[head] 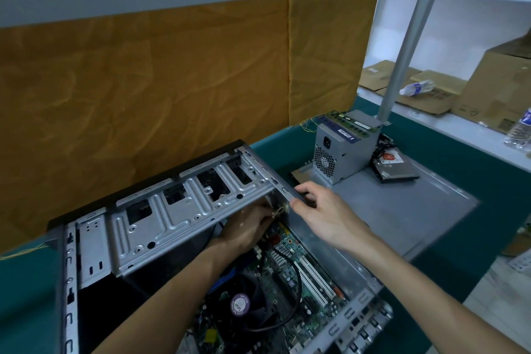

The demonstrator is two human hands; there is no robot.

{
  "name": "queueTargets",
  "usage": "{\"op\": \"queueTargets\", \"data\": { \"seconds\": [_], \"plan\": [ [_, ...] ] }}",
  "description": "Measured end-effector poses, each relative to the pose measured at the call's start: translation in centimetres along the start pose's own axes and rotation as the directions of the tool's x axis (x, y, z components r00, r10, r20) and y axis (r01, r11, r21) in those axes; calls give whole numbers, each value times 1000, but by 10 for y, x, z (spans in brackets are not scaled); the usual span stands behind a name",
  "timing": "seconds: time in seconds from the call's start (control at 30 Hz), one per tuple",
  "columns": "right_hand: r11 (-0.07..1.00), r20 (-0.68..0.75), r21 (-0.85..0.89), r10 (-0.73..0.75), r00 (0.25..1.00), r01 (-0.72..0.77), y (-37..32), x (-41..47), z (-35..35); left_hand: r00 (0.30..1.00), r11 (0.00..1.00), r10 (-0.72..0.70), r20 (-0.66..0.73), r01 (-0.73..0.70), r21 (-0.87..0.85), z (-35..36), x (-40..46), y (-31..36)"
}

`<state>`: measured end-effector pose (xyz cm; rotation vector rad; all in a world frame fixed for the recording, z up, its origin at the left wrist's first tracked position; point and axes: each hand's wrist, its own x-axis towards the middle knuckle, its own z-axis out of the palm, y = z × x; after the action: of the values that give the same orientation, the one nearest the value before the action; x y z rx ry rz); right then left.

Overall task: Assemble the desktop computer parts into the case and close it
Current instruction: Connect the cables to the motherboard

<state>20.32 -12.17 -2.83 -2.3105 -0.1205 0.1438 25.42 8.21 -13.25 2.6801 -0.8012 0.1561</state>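
— How many of each did you count?

— One open computer case [86, 241] lay on the green table [28, 282], with one motherboard [287, 282] inside and one round CPU fan [240, 303] near the front. One silver drive cage [184, 210] was tilted up over the far part of the case. Two white slots sat to the right of the fan.

— And the hands?

— Two. The left hand [247, 230] reached under the drive cage with its fingers curled; I could not tell what they gripped, since the cage hid the tips. The right hand [321, 215] pinched the far right corner of the case wall between thumb and curled fingers.

— What else lay around?

— One grey side panel [402, 210] lay flat to the right. On it stood one power supply [342, 152] with memory sticks [347, 123] on top; I could not count them for sure. One hard drive [398, 165] lay just right of the supply. Two water bottles showed on the far shelf [488, 135], one lying [416, 87] and one upright [521, 129], among cardboard boxes [500, 86]. An orange cloth [143, 95] hung behind.
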Motion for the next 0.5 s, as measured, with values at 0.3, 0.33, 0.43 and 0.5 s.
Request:
{"op": "queueTargets", "data": {
  "seconds": [0.3, 0.33, 0.43, 0.5],
  "plan": [
    [1000, -5, 13, -6, 1000, 7, 3, 2, 2, 975, 950, -219, 32, 221, -221, -9, 2, 11],
    [1000, -2, 17, -5, 1000, 5, 3, 2, 1, 967, 939, -252, 23, 251, -234, -8, 4, 13],
    [1000, 2, 29, -1, 1000, 1, 3, 2, 1, 949, 923, -315, 12, 309, -228, -7, 8, 20],
    [999, 7, 32, -2, 1000, 2, 3, 2, 2, 941, 909, -337, 7, 328, -257, -7, 9, 25]
  ]
}}
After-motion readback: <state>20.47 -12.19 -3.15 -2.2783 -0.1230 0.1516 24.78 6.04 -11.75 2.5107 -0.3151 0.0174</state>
